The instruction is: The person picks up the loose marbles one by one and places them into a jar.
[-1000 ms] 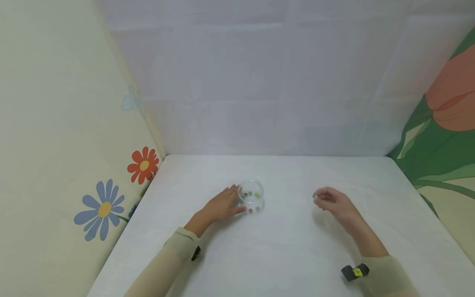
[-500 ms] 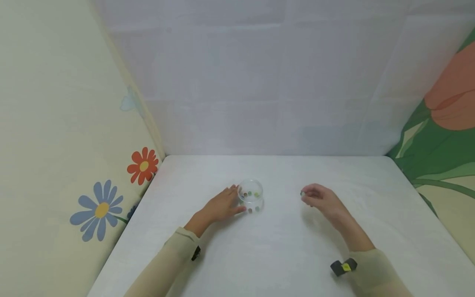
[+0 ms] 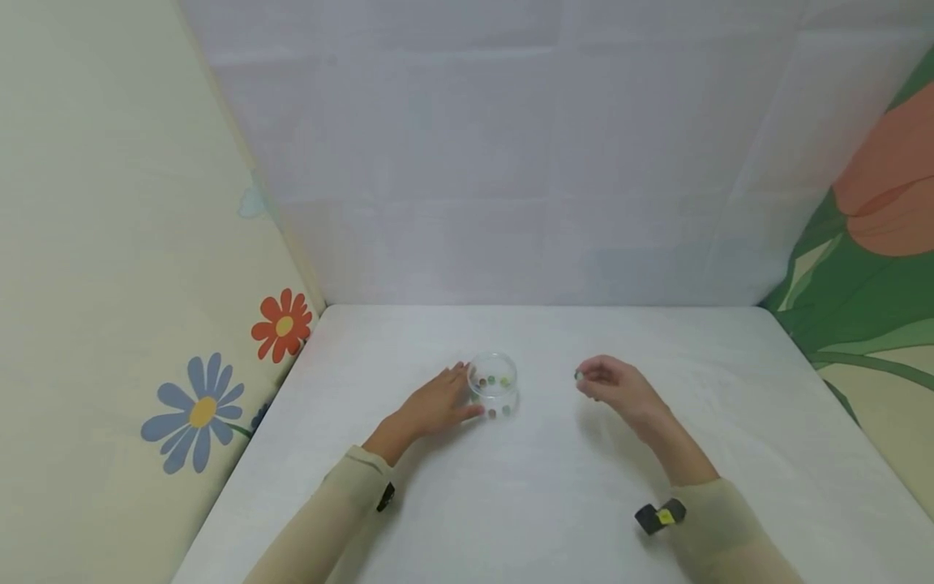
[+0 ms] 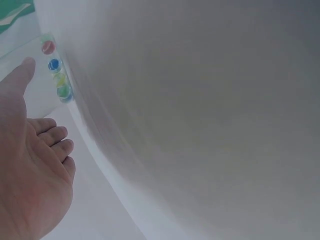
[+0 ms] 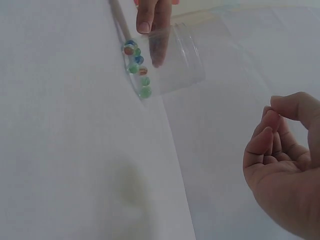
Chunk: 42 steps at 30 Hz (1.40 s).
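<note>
Head view: a clear cup (image 3: 494,381) stands on the white table (image 3: 511,503), a handful of coloured marbles (image 3: 493,380) lying in its bottom. The left hand (image 3: 436,403) sits flat against the cup's left side, fingers straight and relaxed, touching the wall rather than wrapping it, so that hand is open. From the right wrist view you can see those fingers (image 5: 150,17) through the clear wall, and the marbles (image 5: 137,67) bunched together at the base of the cup (image 5: 170,60).

Over to the right hand (image 3: 616,389), hovering above the table to the right of the cup, near but apart from it. Its thumb and fingers are curled together, and there's a small dark marble (image 3: 579,375) pinched at the fingertips. The right wrist view shows only the curled fingers (image 5: 272,145), the marble itself hidden there.

The left wrist view shows the palm (image 4: 30,170) and a few marbles (image 4: 56,75) beside the thumb tip.

How it handles, by my reading: a marble is hard, smooth and round, so it's slippery and will roll off the moment it's let loose; a fingertip pinch across its middle suits it. The cup looks light and thin-walled, easily nudged or tipped, best steadied at its side, low down.
</note>
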Each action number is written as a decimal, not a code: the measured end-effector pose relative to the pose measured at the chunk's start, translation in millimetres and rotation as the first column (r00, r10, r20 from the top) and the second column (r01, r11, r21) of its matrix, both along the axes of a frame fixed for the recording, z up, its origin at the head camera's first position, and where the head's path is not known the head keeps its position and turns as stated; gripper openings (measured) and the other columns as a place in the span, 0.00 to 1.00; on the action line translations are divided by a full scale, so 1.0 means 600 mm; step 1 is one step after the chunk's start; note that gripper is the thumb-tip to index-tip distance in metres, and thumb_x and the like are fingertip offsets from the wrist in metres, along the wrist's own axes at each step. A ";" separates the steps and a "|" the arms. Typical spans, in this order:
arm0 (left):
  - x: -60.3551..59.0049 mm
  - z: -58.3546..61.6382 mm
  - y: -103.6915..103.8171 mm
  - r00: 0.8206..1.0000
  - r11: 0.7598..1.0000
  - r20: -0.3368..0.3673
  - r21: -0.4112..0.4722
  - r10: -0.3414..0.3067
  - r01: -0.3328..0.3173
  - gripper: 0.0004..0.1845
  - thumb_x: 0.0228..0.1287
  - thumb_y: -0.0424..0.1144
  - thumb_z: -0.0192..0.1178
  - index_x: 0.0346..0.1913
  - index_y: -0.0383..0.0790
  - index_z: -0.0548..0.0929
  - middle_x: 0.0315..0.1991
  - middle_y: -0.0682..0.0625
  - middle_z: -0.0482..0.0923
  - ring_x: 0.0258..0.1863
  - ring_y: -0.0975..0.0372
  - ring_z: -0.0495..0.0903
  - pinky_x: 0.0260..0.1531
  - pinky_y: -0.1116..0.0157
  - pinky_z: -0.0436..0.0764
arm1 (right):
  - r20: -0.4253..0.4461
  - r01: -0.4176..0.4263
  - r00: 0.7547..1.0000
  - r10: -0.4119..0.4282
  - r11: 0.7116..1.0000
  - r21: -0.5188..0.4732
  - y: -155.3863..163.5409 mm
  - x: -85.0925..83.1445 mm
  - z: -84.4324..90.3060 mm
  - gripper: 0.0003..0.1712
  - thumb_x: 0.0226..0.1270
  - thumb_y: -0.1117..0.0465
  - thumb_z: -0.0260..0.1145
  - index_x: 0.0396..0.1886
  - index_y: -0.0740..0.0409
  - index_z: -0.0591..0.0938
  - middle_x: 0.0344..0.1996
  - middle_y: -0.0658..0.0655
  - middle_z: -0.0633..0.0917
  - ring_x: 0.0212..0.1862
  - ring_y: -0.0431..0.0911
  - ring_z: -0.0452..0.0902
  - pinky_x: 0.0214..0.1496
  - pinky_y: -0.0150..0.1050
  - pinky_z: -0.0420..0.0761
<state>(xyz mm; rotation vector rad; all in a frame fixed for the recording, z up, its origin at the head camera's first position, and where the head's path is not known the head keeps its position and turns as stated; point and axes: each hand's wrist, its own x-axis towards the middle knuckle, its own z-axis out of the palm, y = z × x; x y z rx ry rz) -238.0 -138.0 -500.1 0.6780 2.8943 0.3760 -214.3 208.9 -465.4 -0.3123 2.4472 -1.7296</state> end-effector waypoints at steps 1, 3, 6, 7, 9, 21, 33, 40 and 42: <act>0.001 0.001 0.001 1.000 1.000 0.001 -0.002 0.000 0.000 0.48 0.72 0.65 0.54 0.79 0.31 0.55 0.79 0.37 0.52 0.79 0.48 0.52 0.79 0.52 0.54 | 0.001 -0.003 1.000 0.003 1.000 -0.004 -0.003 -0.001 0.000 0.16 0.71 0.61 0.67 0.53 0.64 0.79 0.42 0.56 0.84 0.43 0.46 0.80 0.46 0.36 0.83; 0.001 0.002 0.001 1.000 1.000 0.004 0.000 0.000 0.000 0.48 0.72 0.65 0.54 0.79 0.32 0.55 0.80 0.37 0.52 0.79 0.48 0.52 0.79 0.52 0.54 | 0.003 -0.011 1.000 0.011 1.000 -0.010 -0.010 -0.002 0.000 0.16 0.72 0.61 0.67 0.54 0.64 0.79 0.41 0.55 0.83 0.43 0.46 0.80 0.46 0.36 0.83; 0.002 0.004 0.002 1.000 1.000 0.006 0.007 -0.002 0.002 0.48 0.72 0.65 0.54 0.79 0.32 0.55 0.80 0.37 0.52 0.80 0.48 0.51 0.79 0.52 0.53 | -0.001 -0.020 1.000 0.020 1.000 -0.010 -0.020 -0.004 0.001 0.16 0.72 0.61 0.67 0.54 0.63 0.79 0.40 0.55 0.83 0.42 0.46 0.81 0.45 0.36 0.82; 0.002 0.004 0.002 1.000 1.000 0.006 0.009 -0.003 0.003 0.48 0.72 0.65 0.54 0.79 0.32 0.55 0.80 0.37 0.52 0.80 0.49 0.51 0.79 0.52 0.53 | 0.000 -0.023 1.000 0.023 1.000 -0.011 -0.023 -0.004 0.001 0.15 0.72 0.61 0.67 0.54 0.63 0.79 0.40 0.55 0.83 0.43 0.46 0.81 0.46 0.36 0.82; 0.002 0.004 0.002 1.000 1.000 0.005 0.017 -0.002 0.002 0.48 0.72 0.65 0.54 0.79 0.32 0.55 0.80 0.37 0.52 0.80 0.48 0.52 0.79 0.51 0.54 | 0.004 -0.032 0.999 0.032 0.999 -0.013 -0.030 -0.005 0.002 0.15 0.72 0.60 0.67 0.53 0.62 0.79 0.40 0.55 0.83 0.44 0.49 0.81 0.47 0.38 0.82; 0.002 0.005 0.000 1.000 1.000 0.018 0.006 0.004 -0.004 0.49 0.71 0.65 0.54 0.79 0.32 0.54 0.80 0.38 0.51 0.80 0.49 0.51 0.79 0.52 0.54 | 0.009 -0.076 0.997 0.076 0.997 -0.025 -0.055 -0.013 0.004 0.16 0.72 0.60 0.68 0.53 0.62 0.80 0.41 0.55 0.83 0.44 0.48 0.80 0.49 0.40 0.81; 0.003 0.005 0.003 1.000 0.999 0.018 0.030 0.011 -0.011 0.49 0.71 0.66 0.55 0.79 0.32 0.55 0.79 0.38 0.53 0.79 0.47 0.53 0.78 0.50 0.55 | 0.042 -0.124 0.991 0.126 0.992 -0.038 -0.092 -0.026 0.000 0.16 0.72 0.58 0.68 0.53 0.60 0.80 0.42 0.55 0.84 0.48 0.53 0.81 0.53 0.45 0.82; 0.001 0.003 0.005 1.000 1.000 0.003 0.008 0.005 -0.005 0.49 0.71 0.66 0.54 0.79 0.32 0.56 0.79 0.38 0.53 0.79 0.48 0.53 0.78 0.52 0.55 | 0.055 -0.127 0.990 0.129 0.991 -0.047 -0.108 -0.023 0.007 0.16 0.72 0.59 0.67 0.53 0.62 0.80 0.42 0.56 0.83 0.45 0.49 0.80 0.54 0.50 0.82; 0.001 0.004 0.006 1.000 1.000 0.008 0.011 0.007 -0.007 0.49 0.71 0.66 0.54 0.79 0.31 0.56 0.79 0.38 0.53 0.79 0.48 0.53 0.78 0.52 0.55 | 0.063 -0.122 0.990 0.125 0.992 -0.044 -0.113 -0.024 0.008 0.15 0.72 0.60 0.67 0.53 0.62 0.80 0.42 0.56 0.84 0.45 0.48 0.80 0.53 0.47 0.82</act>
